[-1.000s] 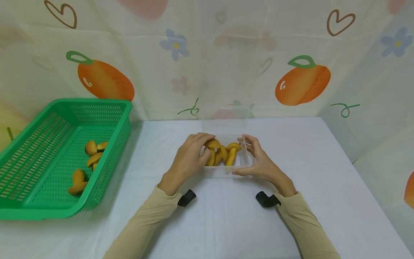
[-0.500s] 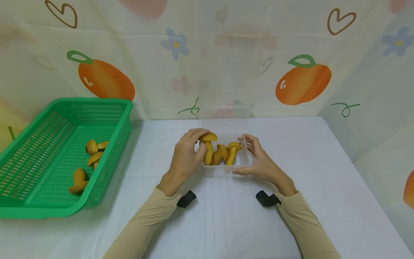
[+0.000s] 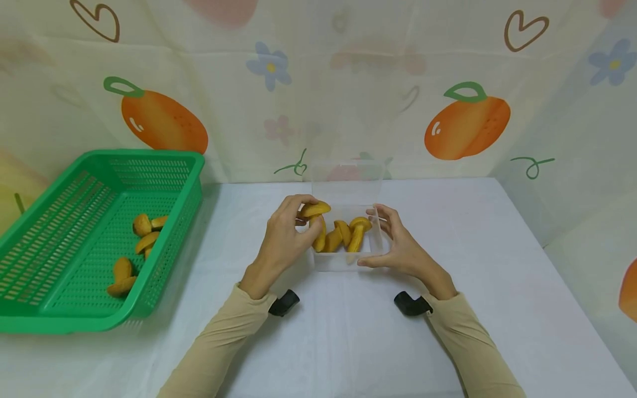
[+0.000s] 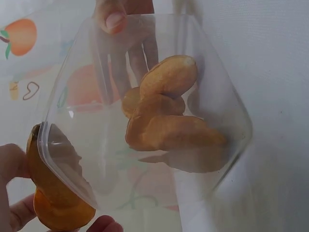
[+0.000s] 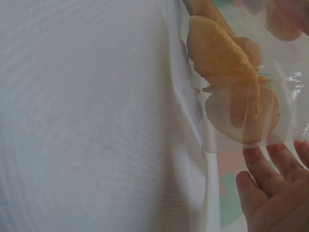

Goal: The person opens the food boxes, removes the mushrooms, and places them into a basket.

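A clear plastic box [image 3: 335,262] stands on the white-covered table, with its see-through lid [image 3: 348,185] raised at the back. My left hand [image 3: 281,237] pinches a yellow-brown mushroom [image 3: 316,209] by thumb and fingers at the box's left end; in the left wrist view this mushroom [image 4: 65,208] overlaps the box wall. Other mushrooms [image 3: 357,235] lie inside, toward the right. My right hand [image 3: 408,254] holds the box's right end, thumb at the front and fingers around the side. Through the clear wall in the right wrist view, a mushroom [image 5: 222,53] shows close up.
A green plastic basket [image 3: 186,221] stands at the left with several mushrooms [image 3: 146,241] in it. Behind the table hangs a patterned cloth [image 3: 348,83]. Dark wrist devices [image 3: 410,305] sit below both hands.
My left hand has shifted left and slightly back with the mushroom, which has moved from over the other mushrooms to the box's left end. The right hand has stayed at the box.
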`<move>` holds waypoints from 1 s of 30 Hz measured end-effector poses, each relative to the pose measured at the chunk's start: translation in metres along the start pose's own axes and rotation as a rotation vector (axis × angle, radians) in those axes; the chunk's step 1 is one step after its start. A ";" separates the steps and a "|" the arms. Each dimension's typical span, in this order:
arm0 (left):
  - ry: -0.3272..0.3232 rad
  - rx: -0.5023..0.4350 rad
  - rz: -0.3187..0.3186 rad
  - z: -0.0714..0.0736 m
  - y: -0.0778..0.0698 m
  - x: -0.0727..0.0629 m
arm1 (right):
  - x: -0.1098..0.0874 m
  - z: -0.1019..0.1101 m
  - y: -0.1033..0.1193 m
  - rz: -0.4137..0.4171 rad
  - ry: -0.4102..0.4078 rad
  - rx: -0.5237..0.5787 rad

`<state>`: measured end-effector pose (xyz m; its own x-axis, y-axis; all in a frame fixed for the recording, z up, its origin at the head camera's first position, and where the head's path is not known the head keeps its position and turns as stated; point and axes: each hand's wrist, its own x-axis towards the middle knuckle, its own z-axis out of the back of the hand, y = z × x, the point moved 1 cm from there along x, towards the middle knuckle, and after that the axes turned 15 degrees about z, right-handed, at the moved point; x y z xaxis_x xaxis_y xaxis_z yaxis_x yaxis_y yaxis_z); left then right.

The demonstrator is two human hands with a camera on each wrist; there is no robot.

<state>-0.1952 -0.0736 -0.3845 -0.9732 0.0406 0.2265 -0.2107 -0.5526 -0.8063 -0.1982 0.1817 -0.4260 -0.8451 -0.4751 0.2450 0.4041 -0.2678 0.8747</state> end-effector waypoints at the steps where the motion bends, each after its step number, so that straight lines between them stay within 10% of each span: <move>1: 0.006 0.002 0.008 0.000 0.000 0.000 | 0.000 0.000 0.000 0.003 0.000 0.001; 21: -0.051 -0.079 0.081 0.016 -0.012 0.000 | 0.000 0.000 0.000 0.002 -0.002 0.012; 30: 0.115 0.001 0.071 0.016 -0.009 -0.002 | 0.000 0.000 0.001 -0.005 -0.001 0.010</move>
<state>-0.1903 -0.0826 -0.3688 -0.9898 0.0964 0.1047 -0.1408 -0.5585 -0.8175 -0.1977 0.1820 -0.4252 -0.8476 -0.4727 0.2411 0.3963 -0.2617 0.8801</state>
